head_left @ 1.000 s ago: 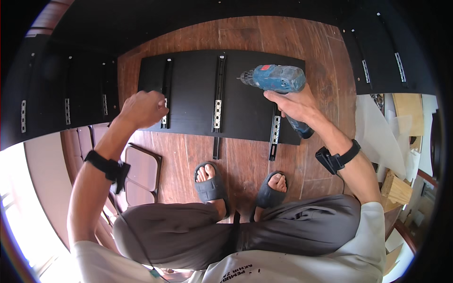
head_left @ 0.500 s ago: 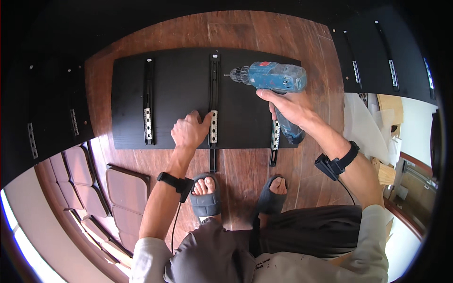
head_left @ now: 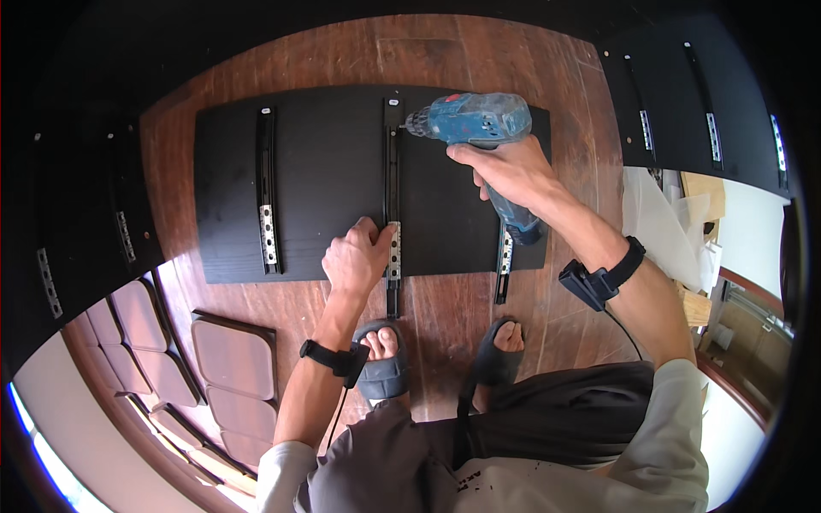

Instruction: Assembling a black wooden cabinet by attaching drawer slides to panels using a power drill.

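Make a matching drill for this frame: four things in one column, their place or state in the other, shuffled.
1. cordless drill
2. middle drawer slide
3. left hand
4. left drawer slide

a. untouched on the black panel
b. gripped by the right hand
c. pressing a rail's near end
d. its far end at the drill's tip

Pairs: 1-b, 2-d, 3-c, 4-a

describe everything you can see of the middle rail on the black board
The middle rail is a long, narrow black metal slide with a pale perforated section near its lower end. It lies flat along the black board, its lower end overhanging the board's near edge. The left hand presses it near that end; the drill tip meets its top.
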Available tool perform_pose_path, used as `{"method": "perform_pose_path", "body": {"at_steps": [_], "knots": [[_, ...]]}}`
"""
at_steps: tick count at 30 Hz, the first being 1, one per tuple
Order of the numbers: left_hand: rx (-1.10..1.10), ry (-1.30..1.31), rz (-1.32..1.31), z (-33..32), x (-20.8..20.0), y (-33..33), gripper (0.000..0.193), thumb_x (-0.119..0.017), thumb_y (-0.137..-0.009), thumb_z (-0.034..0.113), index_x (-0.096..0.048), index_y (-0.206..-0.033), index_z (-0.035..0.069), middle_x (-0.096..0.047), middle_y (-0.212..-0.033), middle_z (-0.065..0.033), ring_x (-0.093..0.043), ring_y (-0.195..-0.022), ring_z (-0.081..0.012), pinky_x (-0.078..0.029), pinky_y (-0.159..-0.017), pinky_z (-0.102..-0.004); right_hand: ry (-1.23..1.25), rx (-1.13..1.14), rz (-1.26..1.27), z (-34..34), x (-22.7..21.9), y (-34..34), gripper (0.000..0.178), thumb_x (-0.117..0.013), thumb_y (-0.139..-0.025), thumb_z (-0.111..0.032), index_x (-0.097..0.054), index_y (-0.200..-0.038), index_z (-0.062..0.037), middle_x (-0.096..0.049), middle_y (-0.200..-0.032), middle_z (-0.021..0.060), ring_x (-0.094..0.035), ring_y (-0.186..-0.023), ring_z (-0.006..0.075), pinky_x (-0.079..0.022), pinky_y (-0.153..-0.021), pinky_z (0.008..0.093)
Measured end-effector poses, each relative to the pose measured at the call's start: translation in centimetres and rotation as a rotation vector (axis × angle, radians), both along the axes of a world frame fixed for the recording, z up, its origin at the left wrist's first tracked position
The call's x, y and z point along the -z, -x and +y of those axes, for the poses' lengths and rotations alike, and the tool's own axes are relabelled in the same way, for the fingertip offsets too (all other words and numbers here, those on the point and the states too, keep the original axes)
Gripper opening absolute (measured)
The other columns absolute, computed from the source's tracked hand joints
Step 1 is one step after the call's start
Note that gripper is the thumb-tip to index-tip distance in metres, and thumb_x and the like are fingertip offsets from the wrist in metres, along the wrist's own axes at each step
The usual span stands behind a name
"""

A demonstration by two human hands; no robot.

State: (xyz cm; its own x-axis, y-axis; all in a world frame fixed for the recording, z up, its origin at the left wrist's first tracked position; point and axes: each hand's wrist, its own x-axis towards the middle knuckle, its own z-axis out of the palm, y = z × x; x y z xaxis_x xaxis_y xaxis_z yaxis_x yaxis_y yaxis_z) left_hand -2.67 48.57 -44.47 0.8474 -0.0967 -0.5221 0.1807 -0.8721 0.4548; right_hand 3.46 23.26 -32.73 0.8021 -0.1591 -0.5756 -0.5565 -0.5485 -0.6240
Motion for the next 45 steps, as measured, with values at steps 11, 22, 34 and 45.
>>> {"method": "perform_pose_path", "body": {"at_steps": [11,22,34,45], "knots": [[0.066,0.096,0.096,0.8,-0.3,0.5,0.028,-0.084,-0.086,0.034,-0.070,-0.094,0.011,-0.077,-0.083,-0.0139,-0.076,-0.086,-0.0407,-0.060,-0.079,-0.0500,-0.018,-0.038,0.026,0.1,1.3,-0.4,0.034,-0.073,-0.096,-0.038,-0.074,-0.093,-0.0043,-0.070,-0.069,0.0041,-0.071,-0.058,0.0147,-0.060,-0.061,0.0311],[0.084,0.133,0.038,0.9,0.2,0.4,0.025,-0.083,-0.083,0.029,-0.070,-0.091,0.008,-0.076,-0.080,-0.0147,-0.076,-0.084,-0.0407,-0.061,-0.077,-0.0482,0.168,-0.270,0.044,0.5,-0.5,-2.5,0.031,-0.069,-0.094,-0.035,-0.074,-0.090,-0.0043,-0.075,-0.077,0.0115,-0.076,-0.066,0.0234,-0.063,-0.066,0.0371],[0.077,0.158,0.083,1.1,0.6,0.2,0.025,-0.084,-0.083,0.031,-0.072,-0.091,0.010,-0.076,-0.080,-0.0139,-0.076,-0.084,-0.0394,-0.061,-0.077,-0.0474,0.236,-0.346,0.017,2.9,-2.3,-4.9,0.033,-0.065,-0.086,-0.029,-0.072,-0.080,0.0024,-0.071,-0.065,0.0164,-0.073,-0.056,0.0269,-0.062,-0.061,0.0393],[0.091,0.172,0.089,1.1,0.8,0.2,0.024,-0.084,-0.083,0.030,-0.072,-0.091,0.011,-0.077,-0.083,-0.0138,-0.076,-0.086,-0.0392,-0.061,-0.079,-0.0484,0.249,-0.315,0.029,3.6,-2.8,-4.4,0.033,-0.064,-0.086,-0.030,-0.072,-0.081,0.0025,-0.072,-0.068,0.0169,-0.074,-0.058,0.0286,-0.062,-0.059,0.0389]]}}
